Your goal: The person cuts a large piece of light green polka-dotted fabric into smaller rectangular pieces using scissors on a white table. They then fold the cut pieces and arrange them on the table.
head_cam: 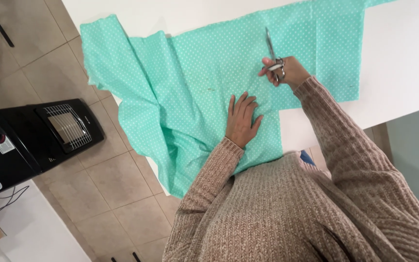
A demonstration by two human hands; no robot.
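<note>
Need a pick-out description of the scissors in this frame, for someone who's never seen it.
Start at the white table, covered mostly by mint-green polka-dot fabric. Near the fabric's upper middle, the right hand grips the scissors, blades pointing away from the person. They are the only metal thing on the cloth; the left hand lies flat and holds nothing.

- Our left hand (241, 121) lies flat, palm down, fingers spread toward the top of the frame, near the centre.
- Our right hand (283, 71), upper centre, is curled closed, arm stretched out, sleeve to the wrist.
</note>
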